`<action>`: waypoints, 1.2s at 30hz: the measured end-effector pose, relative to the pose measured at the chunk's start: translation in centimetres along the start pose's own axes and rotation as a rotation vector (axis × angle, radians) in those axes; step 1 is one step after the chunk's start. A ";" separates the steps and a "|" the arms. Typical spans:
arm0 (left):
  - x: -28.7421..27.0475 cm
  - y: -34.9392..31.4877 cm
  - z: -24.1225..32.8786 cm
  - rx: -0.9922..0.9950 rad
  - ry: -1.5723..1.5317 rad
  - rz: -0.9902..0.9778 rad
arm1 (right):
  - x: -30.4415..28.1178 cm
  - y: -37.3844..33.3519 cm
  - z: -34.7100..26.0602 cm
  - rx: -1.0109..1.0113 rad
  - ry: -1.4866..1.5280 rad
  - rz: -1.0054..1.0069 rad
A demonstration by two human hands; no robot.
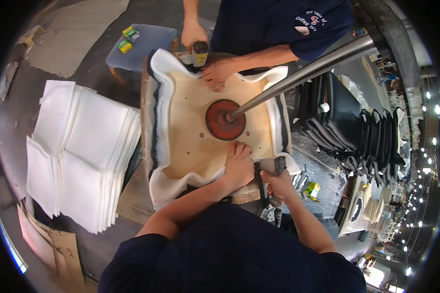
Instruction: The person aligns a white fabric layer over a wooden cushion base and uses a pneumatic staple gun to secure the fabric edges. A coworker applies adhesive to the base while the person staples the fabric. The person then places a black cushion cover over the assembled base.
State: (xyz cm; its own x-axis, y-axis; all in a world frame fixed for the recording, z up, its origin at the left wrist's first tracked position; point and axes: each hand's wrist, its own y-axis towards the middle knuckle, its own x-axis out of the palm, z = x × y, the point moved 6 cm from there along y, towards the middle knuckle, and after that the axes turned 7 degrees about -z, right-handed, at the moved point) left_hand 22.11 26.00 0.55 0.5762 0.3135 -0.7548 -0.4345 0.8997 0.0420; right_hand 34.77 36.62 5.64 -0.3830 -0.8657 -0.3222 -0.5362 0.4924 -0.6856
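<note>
A square plywood panel [183, 124] lies face up, with thick white foam [161, 117] curling over its sides and dark cover material along the edges. My left hand [238, 168] rests on the panel's near edge, fingers bent and close together; whatever is under them is hidden. In my right hand [280, 185] is a staple gun [274, 168], its head at the near right edge beside my left hand. A red disc [217, 124] presses on the panel's middle at the end of a slanting metal rod [303, 75].
Opposite me, a co-worker's hand [194, 35] holds another staple gun [200, 53] at the far edge. White foam sheets [85, 141] are stacked at left. Black padded pieces [342, 117] pile up at right. A blue stool [151, 41] holds small boxes; a yellow-green box [312, 190] lies near my right hand.
</note>
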 end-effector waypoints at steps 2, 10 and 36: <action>-0.9 -0.7 0.5 -0.016 0.103 -0.001 | 0.0 0.2 0.2 0.041 -0.026 0.008; -10.2 -15.0 -2.5 0.015 -0.103 -0.220 | 0.8 -0.3 0.6 0.047 0.094 -0.042; -9.9 -11.9 -8.9 0.288 -0.062 -0.051 | 0.2 -1.2 -1.3 0.097 -0.196 0.135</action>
State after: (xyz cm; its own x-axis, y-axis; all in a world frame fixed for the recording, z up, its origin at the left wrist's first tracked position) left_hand 15.40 9.44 1.66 0.6375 0.2756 -0.7195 -0.1947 0.9612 0.1956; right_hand 34.35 36.04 7.23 -0.2881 -0.7981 -0.5292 -0.4117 0.6022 -0.6840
